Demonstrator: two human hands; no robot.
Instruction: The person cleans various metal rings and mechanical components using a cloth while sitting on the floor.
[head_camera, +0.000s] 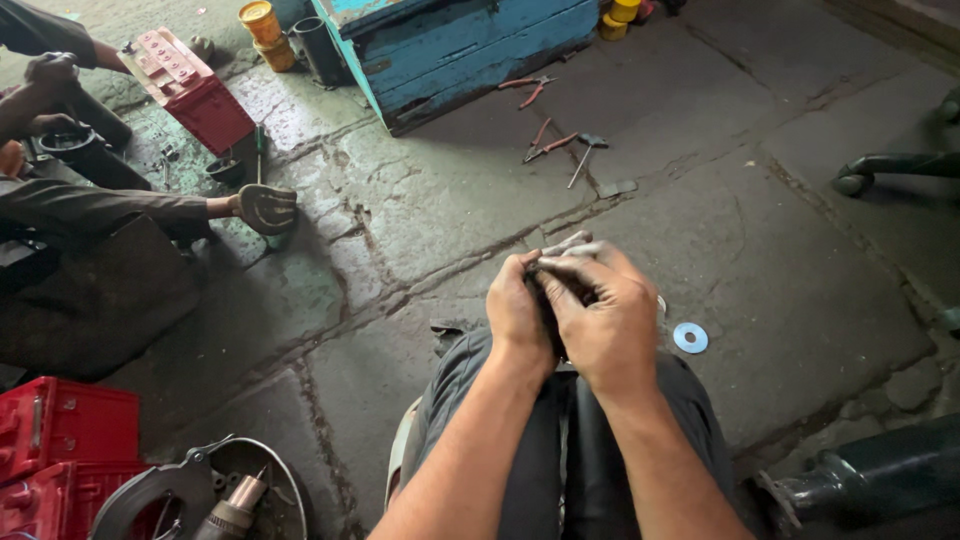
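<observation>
— Reporting on the hands first: where do they stand?

— Both are raised together above the person's knees. The left hand (518, 310) and the right hand (603, 322) are pressed close, fingers curled around one small dark part (556, 285) held between them. Its kind cannot be told; most of it is hidden by the fingers. A pale, narrow end shows at the top, just past the fingertips.

— State of the grip?

— Both hands are closed narrowly on that part, the right one wrapping over it from the side.

— Surroundings?

— A blue washer (690, 337) lies on the stone floor (760, 250), near the right hand. Farther off, pliers with red handles (528, 90) and a T-handled key (584, 158) lie before a blue wooden chest (470, 45). To the left, a red battery (190, 90) rests on the floor, and another person's gloved hand (265, 208) is planted flat on the stone. Red cases (60, 450) sit at the lower left.
</observation>
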